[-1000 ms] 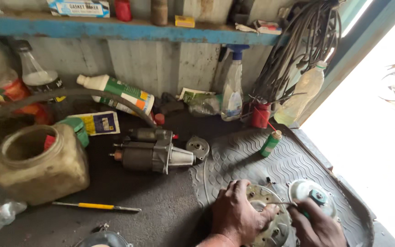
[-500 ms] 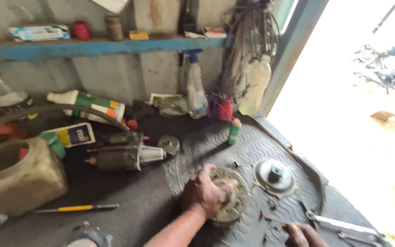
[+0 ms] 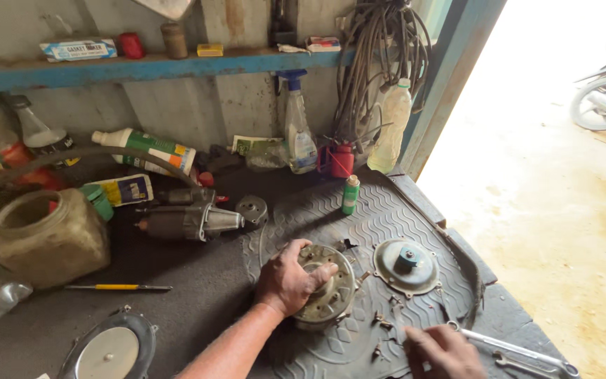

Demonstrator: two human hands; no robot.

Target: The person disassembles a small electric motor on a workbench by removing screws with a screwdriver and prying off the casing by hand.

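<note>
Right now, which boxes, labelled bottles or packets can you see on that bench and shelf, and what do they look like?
Flat box: left on the blue shelf, long, white and blue.
Small box: mid-shelf, yellow.
Lying bottle: back of the bench, white with a green and orange label.
Spray bottle: upright by the wall, clear, blue trigger.
Small can: on the rubber mat, green, white cap.

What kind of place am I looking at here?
Likely a small vehicle repair workshop: a grimy workbench with a starter motor, spanners, and the left hand on a round metal part.
</note>
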